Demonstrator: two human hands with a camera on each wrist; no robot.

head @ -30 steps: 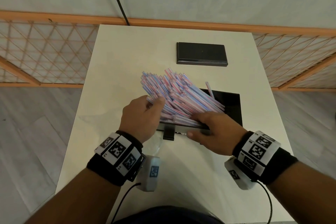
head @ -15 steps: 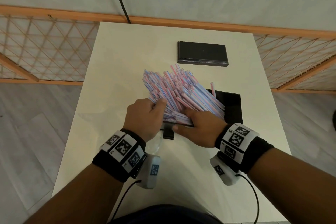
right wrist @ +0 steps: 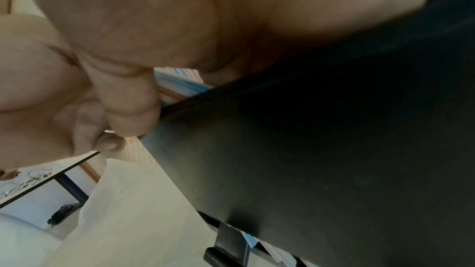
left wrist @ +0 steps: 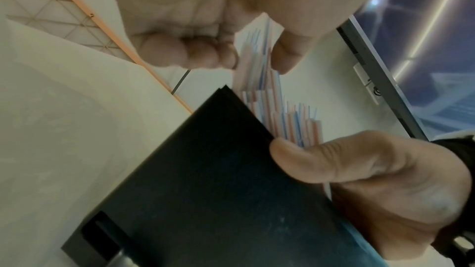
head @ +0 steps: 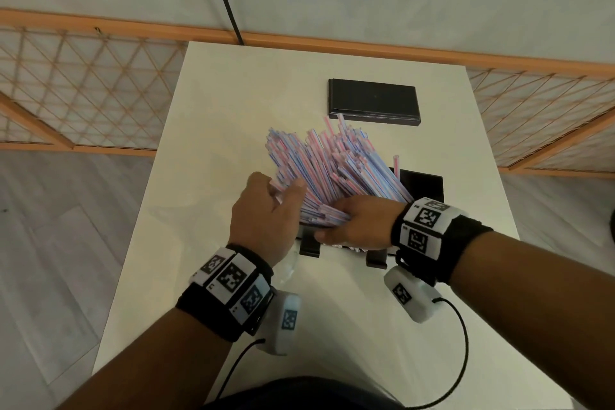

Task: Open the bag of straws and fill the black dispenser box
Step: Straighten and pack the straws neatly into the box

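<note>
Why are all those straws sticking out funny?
The straws lie in a messy, fanned bundle, slanting out over the black dispenser box toward the table instead of flat inside. One straw pokes up alone. Left hand and right hand are holding them.

Black wristbands (head: 229, 299) with white coded tags, white cabled wrist cameras (head: 411, 294), perhaps dark trousers.

The fanned bundle of pink-and-blue striped paper straws (head: 336, 173) and both hands covered most of the open black plastic dispenser box (head: 424, 183), hiding its inside. The right hand (head: 359, 223) concealed its own fingertips. In the right wrist view, the box front (right wrist: 321, 159) ran off the right edge, blurred and dark.
</note>
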